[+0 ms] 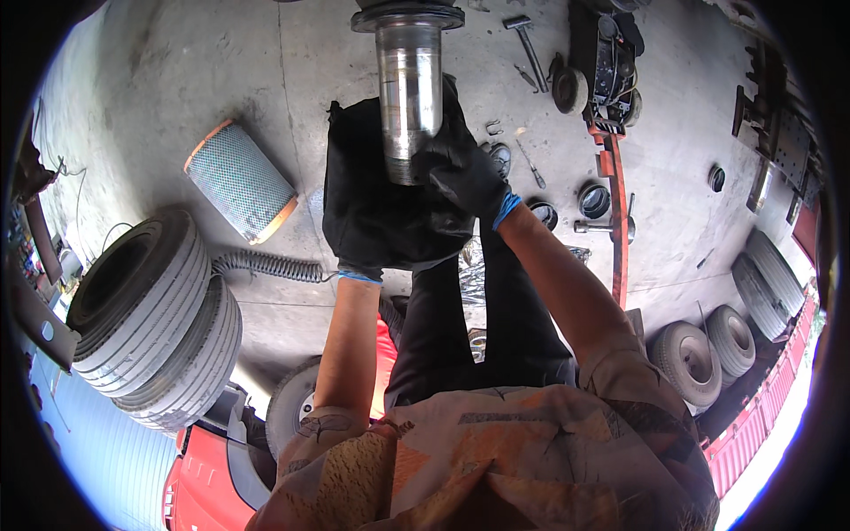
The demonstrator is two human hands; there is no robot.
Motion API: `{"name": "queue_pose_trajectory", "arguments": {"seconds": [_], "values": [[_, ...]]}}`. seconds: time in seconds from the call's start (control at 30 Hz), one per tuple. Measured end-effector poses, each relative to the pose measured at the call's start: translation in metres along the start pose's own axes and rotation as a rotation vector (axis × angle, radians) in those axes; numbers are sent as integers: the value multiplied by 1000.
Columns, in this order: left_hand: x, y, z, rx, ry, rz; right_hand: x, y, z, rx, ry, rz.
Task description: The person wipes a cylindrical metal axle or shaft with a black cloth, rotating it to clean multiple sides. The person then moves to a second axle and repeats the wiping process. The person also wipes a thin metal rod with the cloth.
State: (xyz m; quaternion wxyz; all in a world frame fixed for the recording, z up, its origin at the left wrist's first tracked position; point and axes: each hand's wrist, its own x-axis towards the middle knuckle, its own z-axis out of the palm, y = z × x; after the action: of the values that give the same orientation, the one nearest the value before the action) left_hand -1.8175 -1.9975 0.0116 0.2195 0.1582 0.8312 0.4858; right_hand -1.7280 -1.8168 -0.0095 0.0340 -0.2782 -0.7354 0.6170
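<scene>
A shiny metal axle spindle point(410, 84) juts down from the top middle, with a round flange point(407, 19) at its upper end and threads at its lower tip. Black cloth point(359, 190) hangs behind and around this tip. My right hand point(462, 173), in a black glove with a blue cuff, curls its fingers on the cloth against the threaded end. Below the cloth's left part shows the blue cuff of my left hand point(359, 264); black material hides its fingers, so their grip cannot be made out.
An air filter point(241, 181) lies at left near stacked tires point(146, 301) and a coiled hose point(270, 264). A hammer point(527, 53), a floor jack point(611, 75) with its orange handle point(618, 221), and bearing rings point(593, 200) are to the right. More tires point(686, 363) stand lower right.
</scene>
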Motion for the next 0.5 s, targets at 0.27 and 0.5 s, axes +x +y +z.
{"name": "queue_pose_trajectory", "arguments": {"seconds": [0.27, 0.5], "values": [[-17, -10, -31, -189, -65, -261, -82, 55, 20, 164, -226, 203], [-32, 25, -69, 856, -23, 329, -74, 41, 50, 1154, 78, 544]]}}
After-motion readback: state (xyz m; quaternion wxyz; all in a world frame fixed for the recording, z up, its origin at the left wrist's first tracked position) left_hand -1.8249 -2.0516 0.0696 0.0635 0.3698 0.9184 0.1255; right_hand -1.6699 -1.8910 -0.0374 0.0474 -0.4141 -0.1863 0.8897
